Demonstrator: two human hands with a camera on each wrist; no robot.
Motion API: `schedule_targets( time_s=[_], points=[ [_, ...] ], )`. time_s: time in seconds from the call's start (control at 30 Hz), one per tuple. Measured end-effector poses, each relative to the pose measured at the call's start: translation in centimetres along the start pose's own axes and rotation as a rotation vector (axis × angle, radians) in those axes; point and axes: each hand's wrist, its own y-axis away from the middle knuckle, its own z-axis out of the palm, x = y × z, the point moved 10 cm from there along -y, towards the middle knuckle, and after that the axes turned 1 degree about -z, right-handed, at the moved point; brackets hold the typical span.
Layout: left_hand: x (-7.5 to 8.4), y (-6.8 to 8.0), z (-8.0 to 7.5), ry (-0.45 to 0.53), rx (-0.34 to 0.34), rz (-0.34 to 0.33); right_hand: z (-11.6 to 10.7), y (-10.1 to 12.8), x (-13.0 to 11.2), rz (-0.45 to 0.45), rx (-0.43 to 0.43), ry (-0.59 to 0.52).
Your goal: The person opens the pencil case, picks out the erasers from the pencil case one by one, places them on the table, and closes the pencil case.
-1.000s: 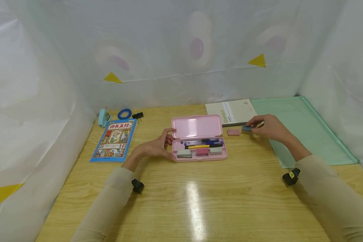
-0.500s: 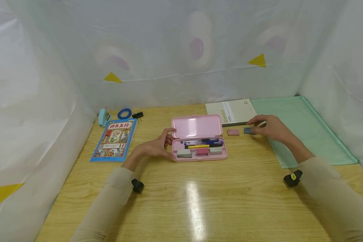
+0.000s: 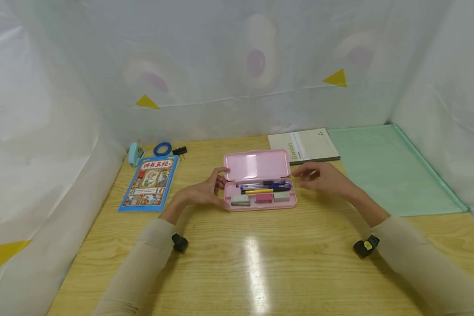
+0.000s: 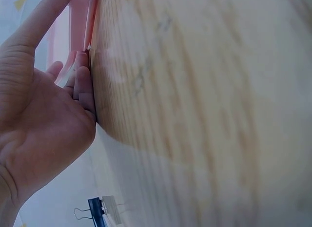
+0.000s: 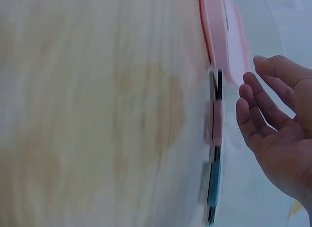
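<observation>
The open pink pencil case (image 3: 256,170) is lying on the table (image 3: 205,272), the left hand (image 3: 200,192) gripping its left end, the right hand (image 3: 324,179) hovering, fingers loosely curved, beside its right end.

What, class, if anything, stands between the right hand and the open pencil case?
Nothing visible stands between the right hand and the pink pencil case; the loose pink eraser and blue eraser lie outside that gap.

Erasers (image 3: 264,199) before pens (image 3: 257,191) in pencil case (image 3: 270,166), booklet (image 3: 149,184) left.
</observation>
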Motion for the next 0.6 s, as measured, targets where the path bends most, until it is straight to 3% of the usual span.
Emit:
schedule_targets(
  time_s=[0.3,0.6],
  points=[
    [-0.1,0.0,-0.1,-0.012,0.000,-0.003,4.2,-0.7,-2.8,-0.054,-0.109,0.017],
    [0.0,0.0,-0.1,-0.008,-0.001,-0.004,5.6,-1.0,-3.8,-0.067,-0.119,0.058]
  ],
)
